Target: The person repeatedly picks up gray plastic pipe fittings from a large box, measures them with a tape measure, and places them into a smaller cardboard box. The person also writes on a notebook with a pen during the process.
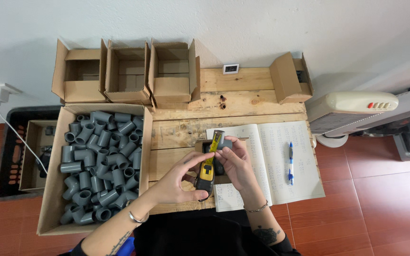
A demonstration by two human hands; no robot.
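A bare wooden plank table carries everything. Three open cardboard boxes stand along its back-left edge, a fourth box lies at the back-right corner. A big carton of grey pipe fittings fills the left side; an open notebook with a blue pen lies right.

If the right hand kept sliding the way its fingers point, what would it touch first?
The right hand points up and left across the tape measure. Past that, it would probably meet the big cardboard box of grey pipe fittings, though depth is hard to judge.
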